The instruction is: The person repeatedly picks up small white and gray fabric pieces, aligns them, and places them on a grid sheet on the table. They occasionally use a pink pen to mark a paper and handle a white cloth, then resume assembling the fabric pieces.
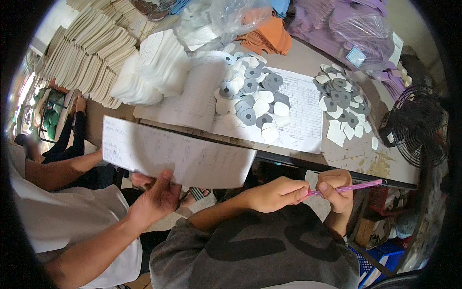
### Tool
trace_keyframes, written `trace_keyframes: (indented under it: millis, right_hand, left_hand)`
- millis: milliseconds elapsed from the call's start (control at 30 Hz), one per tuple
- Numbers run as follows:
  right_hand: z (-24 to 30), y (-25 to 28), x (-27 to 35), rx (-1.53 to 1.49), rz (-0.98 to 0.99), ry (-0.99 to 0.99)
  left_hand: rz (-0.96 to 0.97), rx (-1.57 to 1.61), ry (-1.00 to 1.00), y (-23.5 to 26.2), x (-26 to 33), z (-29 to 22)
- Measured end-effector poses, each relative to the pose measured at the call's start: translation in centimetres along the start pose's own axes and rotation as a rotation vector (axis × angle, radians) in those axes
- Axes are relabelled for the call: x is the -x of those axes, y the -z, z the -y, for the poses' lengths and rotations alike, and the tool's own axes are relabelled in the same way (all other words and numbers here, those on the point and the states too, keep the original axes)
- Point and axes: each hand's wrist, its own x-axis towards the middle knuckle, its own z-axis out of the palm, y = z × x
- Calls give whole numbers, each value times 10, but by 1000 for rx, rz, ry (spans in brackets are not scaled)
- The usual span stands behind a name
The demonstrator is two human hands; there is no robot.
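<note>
In front of my grey shirt I hold a slim pink, pen-like stick (362,186) nearly level, just off the table's near edge. My left hand (281,194) is closed, thumb and fingers pinching the stick's left end. Wrapped round its middle is my right hand (337,190), and the other end sticks out to the right. Whether it is a pen I cannot make out. To my left, a person in a white shirt holds a long sheet of handwritten paper (178,154) in both hands, beside my left forearm.
An open ledger (192,91) on the table bears a pile of grey and white cut pieces (252,89). Another such pile (340,98) lies right, near a black fan (416,127). Behind are white pad stacks (161,62), orange pieces (267,36) and purple bundles (356,31).
</note>
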Motion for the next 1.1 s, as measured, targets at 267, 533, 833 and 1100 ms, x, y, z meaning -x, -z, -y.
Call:
trace_keyframes:
  millis: [267,533,833,1100]
  right_hand:
    - [18,-5,-29,54,-530,17]
    - [0,-98,-84,190,-58,110]
    - [-3,-53,-69,-170,-232,-5]
    - [1,41,-31,235,-158,-110]
  left_hand:
    - [-85,248,272,23,58,63]
    - [-437,929,-31,49,76,101]
    - [-369,975,-183,52,87,112]
    - [-934,502,-129,30,73,5]
